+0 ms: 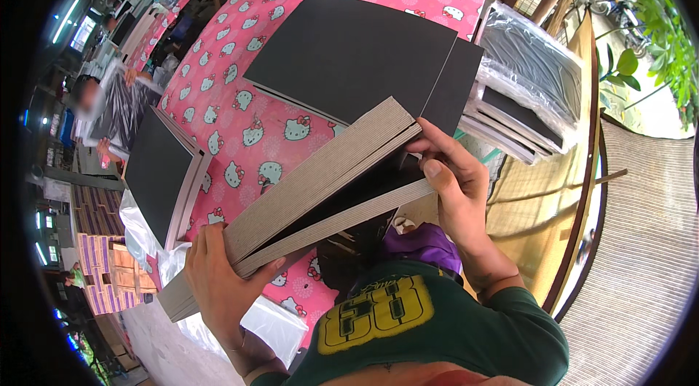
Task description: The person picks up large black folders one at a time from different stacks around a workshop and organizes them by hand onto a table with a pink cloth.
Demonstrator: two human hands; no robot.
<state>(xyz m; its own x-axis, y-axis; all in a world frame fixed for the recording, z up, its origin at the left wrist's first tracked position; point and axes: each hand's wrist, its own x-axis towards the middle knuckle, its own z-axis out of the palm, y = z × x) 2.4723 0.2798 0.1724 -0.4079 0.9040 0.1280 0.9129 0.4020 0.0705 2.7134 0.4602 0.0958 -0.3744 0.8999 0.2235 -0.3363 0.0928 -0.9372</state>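
Just beyond the wearer's green shirt (466, 328), the left hand (218, 280) has its fingers wrapped round the lower left end of a thick stack of boards (313, 186), and the right hand (462, 189) grips the other end by thumb and fingers, the stack slanting in the air, its grey edges parted by a dark gap. Past it, the pink patterned tabletop (207, 80) bears broad black boards (357, 51) and, leftward, a dark-topped pile (164, 178); farther out, a plastic-wrapped stack (535, 54) stands right, and another person (91, 98) holds a wrapped black panel (122, 105) at left.
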